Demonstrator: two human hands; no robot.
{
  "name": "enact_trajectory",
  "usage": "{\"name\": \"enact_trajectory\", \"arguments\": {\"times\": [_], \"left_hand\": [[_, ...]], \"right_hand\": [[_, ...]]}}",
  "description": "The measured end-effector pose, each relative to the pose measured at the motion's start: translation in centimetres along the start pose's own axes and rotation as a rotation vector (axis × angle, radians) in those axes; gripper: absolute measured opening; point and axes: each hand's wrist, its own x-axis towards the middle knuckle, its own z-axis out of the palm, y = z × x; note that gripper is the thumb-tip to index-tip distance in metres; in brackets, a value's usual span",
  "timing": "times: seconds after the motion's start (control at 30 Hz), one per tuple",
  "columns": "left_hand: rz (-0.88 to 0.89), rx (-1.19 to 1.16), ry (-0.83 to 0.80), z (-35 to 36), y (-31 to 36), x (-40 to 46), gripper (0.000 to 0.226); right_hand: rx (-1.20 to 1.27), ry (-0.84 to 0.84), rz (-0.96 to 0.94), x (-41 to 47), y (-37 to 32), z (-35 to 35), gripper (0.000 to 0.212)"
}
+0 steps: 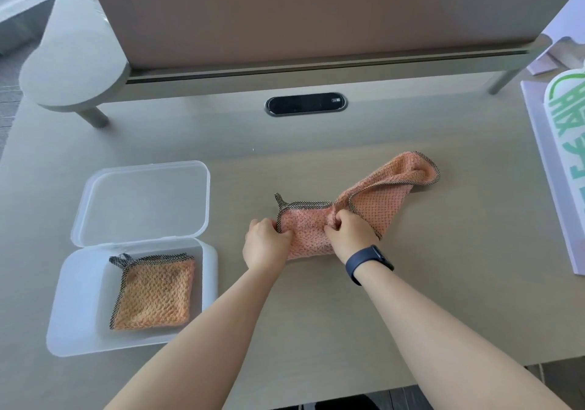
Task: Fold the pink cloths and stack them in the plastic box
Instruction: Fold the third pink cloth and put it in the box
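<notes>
A pink waffle cloth (373, 200) with dark checked edging lies partly bunched at the middle of the desk, its right end raised in a loop. My left hand (266, 245) pinches its left edge below the hanging loop. My right hand (348, 235), a dark watch on its wrist, grips the cloth's middle. At the left stands the clear plastic box (79, 314) with its lid (142, 200) swung open behind it. One folded pink cloth (155, 292) lies flat inside the box.
A raised shelf on metal legs (91, 115) runs along the back of the desk (443, 299), with a black oval cable port (305, 104) below it. White boards with green lettering (563, 143) lie at the right edge. The desk's front edge is close to me.
</notes>
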Motion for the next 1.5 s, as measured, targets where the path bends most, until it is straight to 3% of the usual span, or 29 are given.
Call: {"name": "enact_trajectory", "arguments": {"times": [0.17,0.33,0.53,0.67,0.73,0.93,1.23,1.4,1.5], "left_hand": [[0.032,-0.006,-0.008,0.0,0.1,-0.1,0.03],[0.026,-0.11,-0.026,-0.8,-0.3,-0.3,0.031],[0.019,-0.546,-0.048,-3.6,-0.4,-1.9,0.019],[0.11,-0.765,-0.013,-8.0,-2.0,-3.2,0.037],[0.144,-0.812,0.016,-10.5,-3.7,-3.5,0.034],[0.083,-0.695,0.173,-16.5,-10.7,-3.9,0.023],[-0.022,-0.337,0.313,-19.8,-19.2,-3.8,0.021],[-0.057,-0.213,0.289,-19.5,-20.4,-3.6,0.018],[-0.074,-0.157,0.26,-19.1,-20.7,-3.4,0.019]], "right_hand": [[0.013,-0.007,-0.032,-0.3,-0.4,-0.3,0.035],[0.126,0.062,-0.087,-1.4,-1.1,-1.0,0.033],[0.334,0.142,-0.137,-3.4,-2.4,-2.4,0.029],[0.428,0.148,-0.235,-4.7,-4.8,-3.1,0.031],[0.435,0.107,-0.284,-5.5,-6.7,-2.9,0.03],[0.33,-0.018,-0.411,-9.0,-13.7,0.1,0.034],[0.011,-0.224,-0.535,-13.1,-20.3,5.3,0.02],[-0.226,-0.16,-0.607,-13.8,-21.9,7.1,0.004],[-0.361,-0.122,-0.632,-14.2,-22.4,7.9,0.008]]}}
